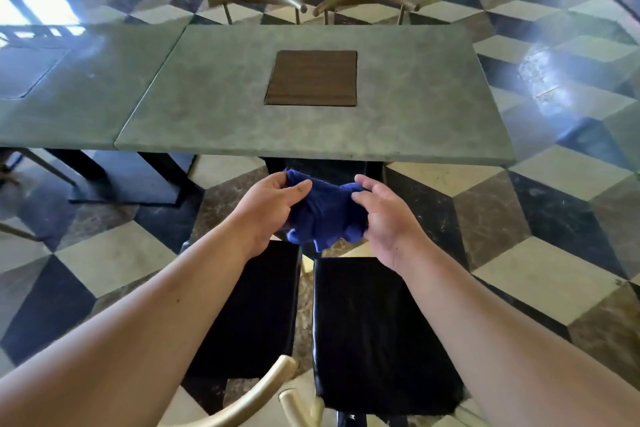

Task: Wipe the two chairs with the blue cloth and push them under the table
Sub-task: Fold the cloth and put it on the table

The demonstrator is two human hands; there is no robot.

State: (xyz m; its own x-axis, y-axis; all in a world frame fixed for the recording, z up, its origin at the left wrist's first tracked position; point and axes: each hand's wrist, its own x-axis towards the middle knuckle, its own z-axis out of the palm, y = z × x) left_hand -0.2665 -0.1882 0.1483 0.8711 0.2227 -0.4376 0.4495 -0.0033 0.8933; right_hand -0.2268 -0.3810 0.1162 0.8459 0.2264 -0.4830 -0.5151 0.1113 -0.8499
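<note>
A bunched blue cloth [323, 215] hangs in the air between my two hands, just in front of the table's near edge. My left hand [268, 210] grips its left side and my right hand [388, 218] grips its right side. Below my arms stand two chairs with black seats, side by side and pulled out from the grey stone table [311, 128]: the left chair [256, 315] and the right chair [374, 333]. Their pale curved backrests show at the bottom edge. My forearms cover part of both seats.
A brown square inlay [311, 78] sits in the table's middle. A second grey table [59, 87] adjoins on the left. Two more chairs [308, 5] are tucked in at the far side. The floor is chequered tile, open to the right.
</note>
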